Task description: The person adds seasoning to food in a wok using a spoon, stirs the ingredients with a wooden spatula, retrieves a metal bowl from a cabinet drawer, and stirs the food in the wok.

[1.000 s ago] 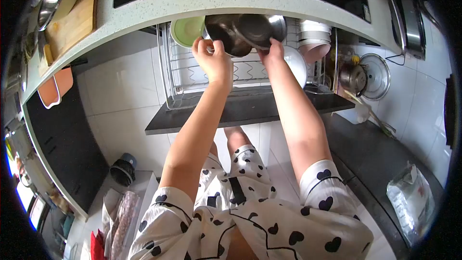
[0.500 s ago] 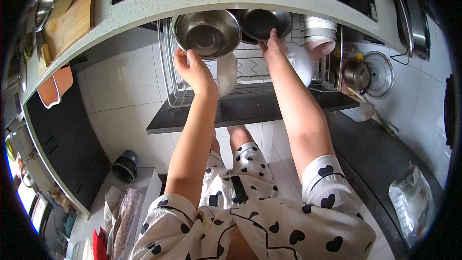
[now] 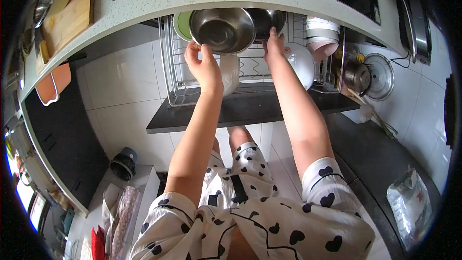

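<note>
My left hand [image 3: 204,66] pinches the near rim of a shiny metal bowl [image 3: 222,30] above the pulled-out wire drawer rack [image 3: 255,67]. My right hand [image 3: 275,45] grips the near rim of a second, darker metal bowl [image 3: 269,21], its thumb over the edge. This second bowl is partly hidden behind the first. Left of the first bowl, a green round dish [image 3: 182,25] shows in part. Below the bowls, a pale dish [image 3: 229,74] stands in the rack near my left wrist, and a white bowl [image 3: 301,66] lies beside my right forearm.
Stacked white and pink bowls [image 3: 323,38] fill the rack's right end. The countertop edge [image 3: 202,11] overhangs the drawer's back, and the black drawer front [image 3: 250,110] spans before my legs. At right are a metal pot [image 3: 356,76], a lid [image 3: 380,78] and a plastic bag [image 3: 409,204].
My left hand and the first bowl have moved right, uncovering the green dish and covering more of the second bowl. The right hand has barely shifted.
</note>
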A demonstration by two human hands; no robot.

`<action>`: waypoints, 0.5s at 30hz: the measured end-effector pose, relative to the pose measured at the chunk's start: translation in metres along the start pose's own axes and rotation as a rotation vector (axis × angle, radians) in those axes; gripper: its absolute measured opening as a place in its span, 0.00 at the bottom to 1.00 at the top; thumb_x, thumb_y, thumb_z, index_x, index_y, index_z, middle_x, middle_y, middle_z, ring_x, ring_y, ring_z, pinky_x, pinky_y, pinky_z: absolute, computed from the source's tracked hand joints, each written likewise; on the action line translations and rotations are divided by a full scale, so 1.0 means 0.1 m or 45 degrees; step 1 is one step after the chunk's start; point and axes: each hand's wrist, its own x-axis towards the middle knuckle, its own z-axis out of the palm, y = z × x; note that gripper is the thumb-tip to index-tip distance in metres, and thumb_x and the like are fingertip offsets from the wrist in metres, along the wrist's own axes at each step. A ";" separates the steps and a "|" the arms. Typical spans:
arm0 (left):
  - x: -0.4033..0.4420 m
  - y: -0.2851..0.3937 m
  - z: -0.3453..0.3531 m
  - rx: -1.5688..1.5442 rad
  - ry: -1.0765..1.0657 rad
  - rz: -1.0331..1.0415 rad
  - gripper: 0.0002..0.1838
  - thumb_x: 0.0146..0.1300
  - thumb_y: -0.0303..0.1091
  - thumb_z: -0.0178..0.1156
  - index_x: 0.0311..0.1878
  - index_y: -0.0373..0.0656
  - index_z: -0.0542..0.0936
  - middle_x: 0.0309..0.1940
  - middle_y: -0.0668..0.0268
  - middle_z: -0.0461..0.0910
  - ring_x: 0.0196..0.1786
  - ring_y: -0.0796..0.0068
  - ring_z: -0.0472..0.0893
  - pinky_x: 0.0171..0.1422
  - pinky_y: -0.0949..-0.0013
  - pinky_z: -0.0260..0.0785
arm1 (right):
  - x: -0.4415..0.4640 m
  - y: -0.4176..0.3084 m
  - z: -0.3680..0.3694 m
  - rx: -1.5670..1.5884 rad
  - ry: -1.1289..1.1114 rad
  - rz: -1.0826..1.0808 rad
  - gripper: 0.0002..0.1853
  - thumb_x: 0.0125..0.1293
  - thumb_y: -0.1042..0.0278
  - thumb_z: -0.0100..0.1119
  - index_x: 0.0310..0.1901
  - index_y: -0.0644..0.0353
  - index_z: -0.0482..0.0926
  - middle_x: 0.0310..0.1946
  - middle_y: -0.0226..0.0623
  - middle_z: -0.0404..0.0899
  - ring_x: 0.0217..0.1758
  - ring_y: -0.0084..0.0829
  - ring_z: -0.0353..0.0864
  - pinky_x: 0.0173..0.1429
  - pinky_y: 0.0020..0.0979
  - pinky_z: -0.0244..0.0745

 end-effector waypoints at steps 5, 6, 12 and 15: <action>-0.05 0.00 0.07 0.027 -0.117 -0.058 0.10 0.58 0.29 0.54 0.41 0.34 0.73 0.42 0.65 0.68 0.46 0.73 0.67 0.56 0.72 0.57 | -0.15 -0.11 -0.21 0.197 -0.294 0.016 0.25 0.68 0.48 0.42 0.62 0.51 0.65 0.58 0.36 0.68 0.58 0.25 0.68 0.61 0.33 0.62; -0.07 0.00 0.09 0.028 -0.116 -0.086 0.11 0.58 0.28 0.54 0.43 0.34 0.73 0.41 0.65 0.68 0.45 0.75 0.67 0.55 0.72 0.58 | -0.21 -0.12 -0.23 0.272 -0.386 0.006 0.24 0.68 0.50 0.44 0.61 0.53 0.65 0.57 0.36 0.69 0.58 0.26 0.68 0.62 0.31 0.61; -0.20 -0.02 0.12 -0.039 -0.261 -0.244 0.14 0.58 0.25 0.53 0.48 0.35 0.72 0.39 0.68 0.70 0.43 0.79 0.68 0.52 0.74 0.60 | -0.51 -0.16 -0.41 0.415 -0.632 -0.014 0.21 0.55 0.76 0.52 0.52 0.56 0.72 0.46 0.33 0.75 0.49 0.28 0.74 0.52 0.30 0.68; -0.30 0.04 0.09 -0.102 -0.331 -0.256 0.15 0.58 0.24 0.52 0.50 0.35 0.70 0.44 0.63 0.70 0.48 0.76 0.69 0.54 0.72 0.60 | -0.61 -0.14 -0.59 0.335 -0.617 -0.053 0.26 0.47 0.83 0.44 0.52 0.58 0.71 0.46 0.35 0.75 0.48 0.29 0.74 0.50 0.30 0.69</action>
